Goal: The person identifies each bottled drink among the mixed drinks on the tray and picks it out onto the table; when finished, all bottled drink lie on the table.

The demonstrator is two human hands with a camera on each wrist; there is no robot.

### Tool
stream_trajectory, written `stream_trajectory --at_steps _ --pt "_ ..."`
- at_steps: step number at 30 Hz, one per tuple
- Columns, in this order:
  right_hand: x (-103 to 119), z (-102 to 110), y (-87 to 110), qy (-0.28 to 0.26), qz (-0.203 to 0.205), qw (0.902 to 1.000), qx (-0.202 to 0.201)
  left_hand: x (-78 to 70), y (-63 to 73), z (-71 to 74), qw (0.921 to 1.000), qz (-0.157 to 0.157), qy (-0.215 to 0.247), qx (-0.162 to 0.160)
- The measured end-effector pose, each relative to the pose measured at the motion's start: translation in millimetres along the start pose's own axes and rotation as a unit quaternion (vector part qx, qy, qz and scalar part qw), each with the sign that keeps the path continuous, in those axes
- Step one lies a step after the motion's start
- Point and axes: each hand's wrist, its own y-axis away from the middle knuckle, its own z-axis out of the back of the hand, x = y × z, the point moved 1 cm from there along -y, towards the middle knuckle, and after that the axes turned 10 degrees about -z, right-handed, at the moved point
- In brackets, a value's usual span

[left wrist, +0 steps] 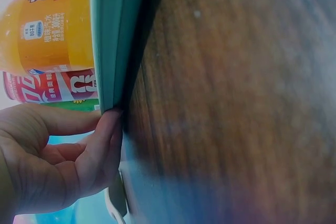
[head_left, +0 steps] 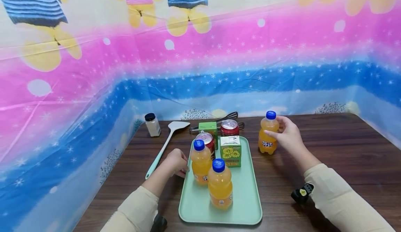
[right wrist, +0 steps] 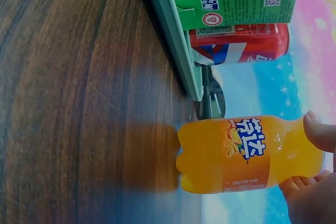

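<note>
On the right, my right hand (head_left: 289, 133) grips a small orange soda bottle (head_left: 268, 134) with a blue cap around its upper part. The bottle is upright beside the tray; whether its base touches the table I cannot tell. My left hand (head_left: 176, 161) pinches the left rim of the light green tray (head_left: 245, 209), thumb above and fingers at the edge in the left wrist view. Two more orange soda bottles, one farther left (head_left: 201, 164) and one nearer (head_left: 220, 186), stand on the tray. Behind them are a green drink carton (head_left: 230, 153) and a red can (head_left: 209, 142).
At the tray's far end are another red can (head_left: 229, 129) and a second green carton (head_left: 208, 128). Dark kitchen utensils (head_left: 228, 117) lie behind them. A white-headed turner (head_left: 171, 131) and a black-lidded jar (head_left: 152, 125) are on the left of the brown table (head_left: 341, 145).
</note>
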Motion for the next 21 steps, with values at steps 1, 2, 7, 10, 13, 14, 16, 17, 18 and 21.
stream_trajectory --at_steps 1,2,7,10,13,14,16,17,18,21 --pt "-0.7 -0.1 -0.4 0.001 0.001 1.0 0.0 0.3 -0.2 -0.1 1.0 0.001 0.0 -0.001" --pt "-1.2 -0.2 -0.8 0.001 0.001 1.0 -0.001 0.4 -0.3 -0.3 1.0 0.001 0.0 0.0" --pt "-3.1 0.4 -2.4 0.002 0.0 1.0 0.001 -0.4 0.8 -0.8 0.9999 -0.006 0.007 0.004" --pt "-2.6 1.5 -2.5 0.001 -0.003 1.0 0.003 -0.8 1.5 -0.5 0.9999 -0.006 0.008 0.003" --pt "-0.5 2.8 -1.9 0.003 -0.006 0.9999 0.008 -1.4 1.7 0.1 0.9999 -0.008 0.006 0.003" --pt "0.2 3.3 -1.8 0.004 -0.007 0.9999 0.011 -1.6 1.9 0.2 1.0 -0.007 0.006 0.003" --pt "1.6 4.3 -1.4 0.007 -0.011 0.9998 0.017 -1.9 2.2 0.7 0.9999 -0.009 0.006 0.004" --pt "2.1 5.0 -1.1 0.008 -0.012 0.9997 0.02 -1.9 2.4 0.7 0.9999 -0.008 0.007 0.004" --pt "2.4 5.8 -0.9 0.009 -0.014 0.9996 0.024 -1.8 2.8 0.9 0.9999 -0.008 0.008 0.004" --pt "3.5 8.3 -0.3 0.01 -0.017 0.9994 0.03 -1.1 3.6 0.9 0.9998 -0.013 0.013 0.006"
